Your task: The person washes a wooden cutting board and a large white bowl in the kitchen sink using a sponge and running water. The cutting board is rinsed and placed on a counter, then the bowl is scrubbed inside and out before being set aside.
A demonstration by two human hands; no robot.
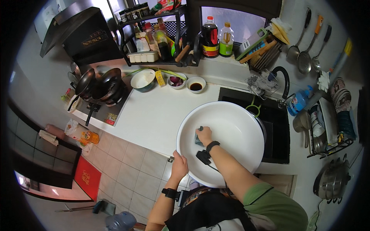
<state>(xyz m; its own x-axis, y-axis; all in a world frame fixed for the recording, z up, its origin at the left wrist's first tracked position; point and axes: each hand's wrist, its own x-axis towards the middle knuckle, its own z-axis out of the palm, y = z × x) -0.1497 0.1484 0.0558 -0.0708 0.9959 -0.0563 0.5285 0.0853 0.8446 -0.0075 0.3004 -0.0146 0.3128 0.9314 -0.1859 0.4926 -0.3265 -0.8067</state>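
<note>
A large white basin (231, 124) rests partly on the counter and partly over the black sink, close to my body. My left hand (180, 165) grips its near left rim. Inside the basin my right hand (204, 135) presses a grey-green cloth (198, 137) against the inner wall on the left side. Part of the cloth is hidden under my fingers. A black device with a cable (203, 157) is strapped at my right wrist and shows against the white basin.
Behind the basin, the white counter (150, 115) holds a bowl of dark sauce (196, 86), a bowl with cut red onion (177, 81) and a larger bowl (143, 82). The black sink (279, 130) and its faucet (284, 78) lie right. Woks (108, 86) stand on the stove at left.
</note>
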